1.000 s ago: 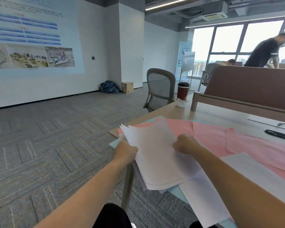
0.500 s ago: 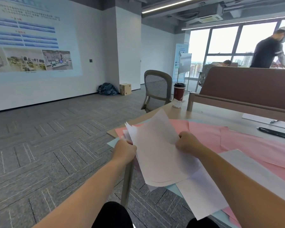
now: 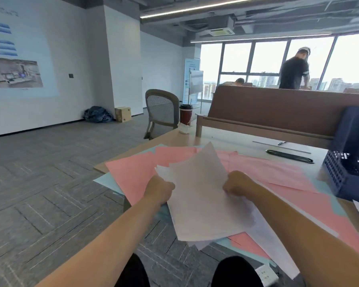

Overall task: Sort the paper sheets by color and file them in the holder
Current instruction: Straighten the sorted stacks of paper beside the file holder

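Note:
A loose stack of white sheets [image 3: 201,195] is lifted off the table and tilted toward me. My left hand [image 3: 159,190] grips its left edge and my right hand [image 3: 237,185] grips its right edge. Under and around the stack lie pink sheets [image 3: 133,175] spread over the wooden table [image 3: 174,139], with light blue sheets [image 3: 106,181] showing beneath them at the left edge. More white paper [image 3: 272,245] lies under my right forearm. The dark blue mesh holder [image 3: 344,172] stands at the right edge of the table.
A black pen case [image 3: 288,156] and a white sheet with a pen [image 3: 281,143] lie behind the pink sheets. A red cup [image 3: 186,116] stands at the far corner by a brown partition [image 3: 278,112]. A grey chair [image 3: 162,108] is beyond the table. A person [image 3: 294,71] stands by the window.
The view has swung to the right, bringing the blue holder into sight. Both hands have raised the white stack slightly and kept their hold on its edges.

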